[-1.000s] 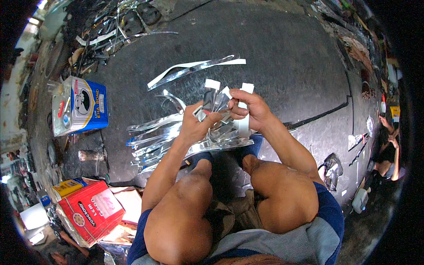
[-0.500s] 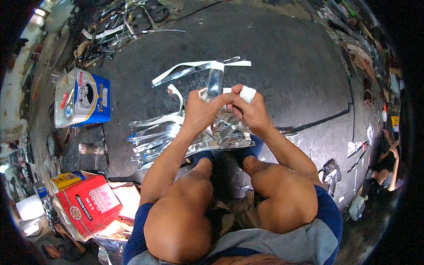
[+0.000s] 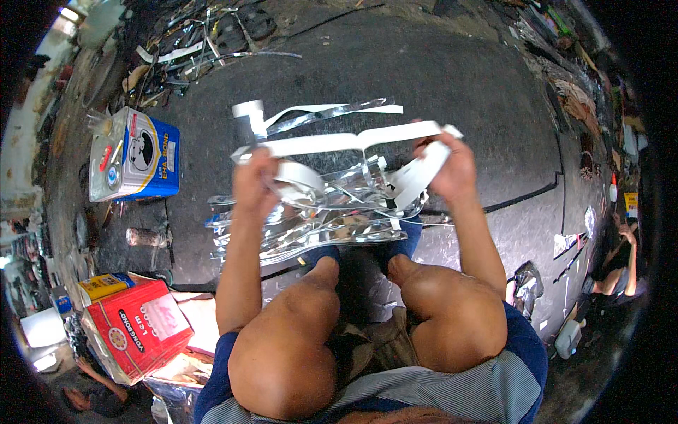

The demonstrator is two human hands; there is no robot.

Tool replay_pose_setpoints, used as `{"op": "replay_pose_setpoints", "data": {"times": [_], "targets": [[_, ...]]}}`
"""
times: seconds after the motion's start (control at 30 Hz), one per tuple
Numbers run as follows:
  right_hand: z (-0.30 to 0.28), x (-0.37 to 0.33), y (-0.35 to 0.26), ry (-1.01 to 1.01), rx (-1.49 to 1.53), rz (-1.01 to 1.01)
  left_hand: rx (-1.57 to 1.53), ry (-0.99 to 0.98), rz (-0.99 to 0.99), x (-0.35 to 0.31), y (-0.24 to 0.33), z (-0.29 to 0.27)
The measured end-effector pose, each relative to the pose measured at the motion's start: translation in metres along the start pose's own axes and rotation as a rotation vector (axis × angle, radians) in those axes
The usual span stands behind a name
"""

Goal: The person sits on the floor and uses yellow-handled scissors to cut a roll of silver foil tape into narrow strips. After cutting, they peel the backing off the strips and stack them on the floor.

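Note:
A long white-faced strip (image 3: 314, 145) stretches between my hands, with a slight kink near its middle. My left hand (image 3: 256, 185) is closed round its left part; loose white and shiny ends stick up above that hand and curl below it. My right hand (image 3: 455, 168) pinches the other part, where a white tail (image 3: 422, 177) droops toward the floor. Beneath the hands lies a heap of shiny silver strips (image 3: 304, 230), some with white faces. Another white and silver strip (image 3: 335, 113) lies beyond it. Motion smears the left fingers somewhat.
A blue and white square can (image 3: 152, 155) stands at the left. Nearer are a red box (image 3: 138, 328) and a jar-like object (image 3: 145, 237) on the dark floor mat (image 3: 452, 92). Scrap strips (image 3: 201, 53) pile up far left. Other people's arms (image 3: 625, 244) show at the rim.
My hands were close together over the heap; they have moved apart, left and right. The white strip now spans the gap, and the silver piece by the left hand has swung left.

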State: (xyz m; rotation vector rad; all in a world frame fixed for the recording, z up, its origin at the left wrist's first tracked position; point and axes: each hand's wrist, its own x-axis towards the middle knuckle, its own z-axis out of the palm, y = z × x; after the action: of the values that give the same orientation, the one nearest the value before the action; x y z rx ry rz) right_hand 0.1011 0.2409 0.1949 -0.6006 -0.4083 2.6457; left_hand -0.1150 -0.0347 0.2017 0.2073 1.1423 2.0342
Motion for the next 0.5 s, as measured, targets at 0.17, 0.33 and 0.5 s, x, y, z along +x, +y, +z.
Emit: {"op": "replay_pose_setpoints", "data": {"times": [0.17, 0.33, 0.5], "targets": [[-0.156, 0.019, -0.127, 0.414, 0.088, -0.399, -0.084, 0.578, 0.178, -0.008, 0.069, -0.122], [-0.29, -0.042, -0.257, 0.937, 0.169, -0.848, -0.106, 0.66, 0.289, -0.024, 0.112, -0.216], [-0.193, -0.004, -0.172, 0.826, -0.45, -0.835, 0.633, 0.546, 0.066, -0.042, 0.128, -0.214]]}}
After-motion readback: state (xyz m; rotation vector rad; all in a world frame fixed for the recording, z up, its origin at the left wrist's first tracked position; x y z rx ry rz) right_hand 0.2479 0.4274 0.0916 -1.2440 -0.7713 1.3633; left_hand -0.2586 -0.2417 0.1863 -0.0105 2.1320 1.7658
